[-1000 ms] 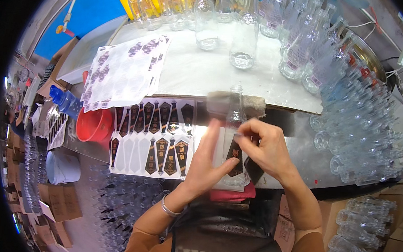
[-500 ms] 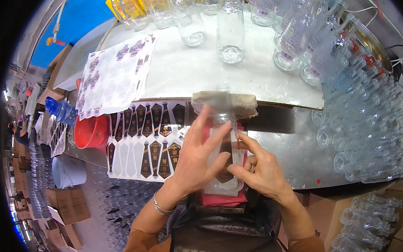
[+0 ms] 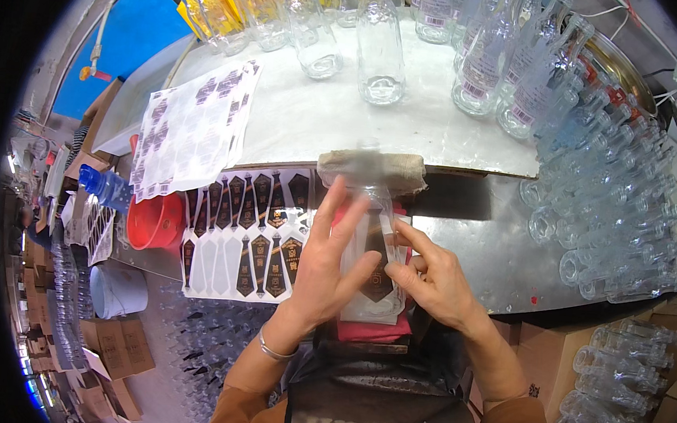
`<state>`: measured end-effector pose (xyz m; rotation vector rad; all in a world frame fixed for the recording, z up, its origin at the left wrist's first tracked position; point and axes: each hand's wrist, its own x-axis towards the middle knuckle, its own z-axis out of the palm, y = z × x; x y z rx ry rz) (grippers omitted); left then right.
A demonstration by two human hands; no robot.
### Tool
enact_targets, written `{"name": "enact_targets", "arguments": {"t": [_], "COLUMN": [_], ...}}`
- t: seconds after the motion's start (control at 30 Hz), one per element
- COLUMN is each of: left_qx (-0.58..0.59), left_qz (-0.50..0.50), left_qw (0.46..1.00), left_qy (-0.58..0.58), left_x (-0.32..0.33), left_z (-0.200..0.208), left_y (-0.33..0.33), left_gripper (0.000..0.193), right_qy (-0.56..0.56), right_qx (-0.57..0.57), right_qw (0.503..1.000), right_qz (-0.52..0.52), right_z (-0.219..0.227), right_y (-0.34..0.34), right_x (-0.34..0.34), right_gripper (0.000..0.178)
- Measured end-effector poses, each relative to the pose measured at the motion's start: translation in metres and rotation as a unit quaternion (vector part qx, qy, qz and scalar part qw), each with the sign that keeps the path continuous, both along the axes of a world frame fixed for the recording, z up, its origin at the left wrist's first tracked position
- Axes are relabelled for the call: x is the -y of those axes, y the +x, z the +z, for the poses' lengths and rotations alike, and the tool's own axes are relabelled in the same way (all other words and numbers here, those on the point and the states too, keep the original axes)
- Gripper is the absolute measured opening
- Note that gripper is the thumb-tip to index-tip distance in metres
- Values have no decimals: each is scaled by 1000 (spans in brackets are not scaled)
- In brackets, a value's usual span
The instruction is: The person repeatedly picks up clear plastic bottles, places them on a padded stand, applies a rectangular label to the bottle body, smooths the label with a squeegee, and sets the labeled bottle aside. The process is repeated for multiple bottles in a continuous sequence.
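A clear glass bottle [image 3: 376, 214] lies on its side on a red cloth [image 3: 373, 328], its neck resting on a beige padded roll [image 3: 371, 169]. My left hand [image 3: 326, 262] lies flat along the bottle's left side with fingers stretched out. My right hand [image 3: 432, 278] presses a dark shield-shaped label [image 3: 378, 277] onto the bottle with its fingertips. A sheet of dark labels [image 3: 248, 232], partly stripped, lies just left of my left hand.
Several upright empty bottles [image 3: 379, 44] stand on the white table [image 3: 314, 122] behind. Many bottles [image 3: 616, 225] lie stacked at the right. A second label sheet [image 3: 190, 128], a red bowl [image 3: 155, 219] and cardboard boxes [image 3: 117, 345] are at the left.
Both hands have slid down the bottle, smoothing the dark label onto it. The head camera tilted, so the table and bottles sit higher in view.
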<state>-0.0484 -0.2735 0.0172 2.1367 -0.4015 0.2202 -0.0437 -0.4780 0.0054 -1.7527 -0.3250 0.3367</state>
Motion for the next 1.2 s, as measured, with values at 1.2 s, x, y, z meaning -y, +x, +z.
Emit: {"name": "enact_targets", "arguments": {"t": [1.2], "left_qx": [-283], "left_qz": [-24], "left_qw": [894], "left_qy": [-346], "left_x": [-3], "left_z": [-14], "left_y": [-35], "left_gripper": [75], "right_qy": [23], "right_qx": [-85], "right_qw": [996], "right_qz": [-31], "right_z": [1], "right_y": [-14], "right_x": [-1], "right_gripper": [62]}}
